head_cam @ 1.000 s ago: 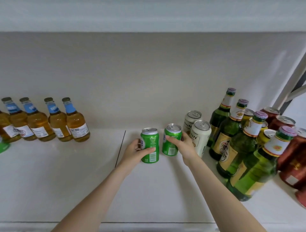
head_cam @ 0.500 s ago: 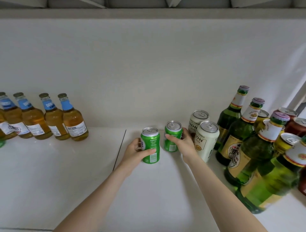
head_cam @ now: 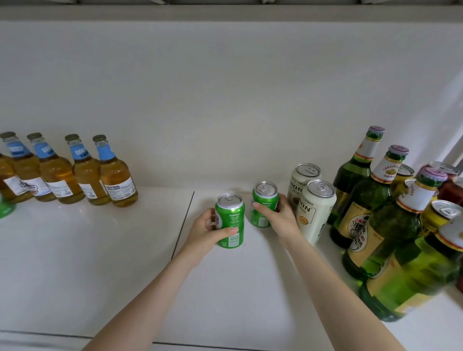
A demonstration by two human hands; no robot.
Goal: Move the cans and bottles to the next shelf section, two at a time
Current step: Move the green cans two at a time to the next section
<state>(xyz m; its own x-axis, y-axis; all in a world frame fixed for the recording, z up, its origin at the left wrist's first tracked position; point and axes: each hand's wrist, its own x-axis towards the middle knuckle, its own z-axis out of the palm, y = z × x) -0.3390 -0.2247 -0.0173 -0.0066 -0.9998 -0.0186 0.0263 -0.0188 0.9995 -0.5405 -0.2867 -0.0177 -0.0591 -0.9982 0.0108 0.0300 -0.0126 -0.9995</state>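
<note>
Left grip (head_cam: 203,231) curled round front green can (head_cam: 231,213), right grip (head_cam: 278,218) round rear can (head_cam: 266,202), seam (head_cam: 184,225) just left

**Back panel** (head_cam: 225,100): a plain, matt, off-white surface that fills the upper and middle field and runs unbroken from the left edge to the right. Its tone is even at centre and left. Towards the right it shifts faintly along a slanting line.

**Overhead ledge** (head_cam: 225,12): a grey-beige horizontal band across the full width, directly above the back panel. It is darker than the panel and meets it along a straight line.

**Grey slats** (head_cam: 160,1): cropped slivers at the very top edge, above the ledge. Their form cannot be told.

**Diagonal bar** (head_cam: 456,151): a pale, tilted strip at the far right edge, with a narrow dark gap just beneath it.
</note>
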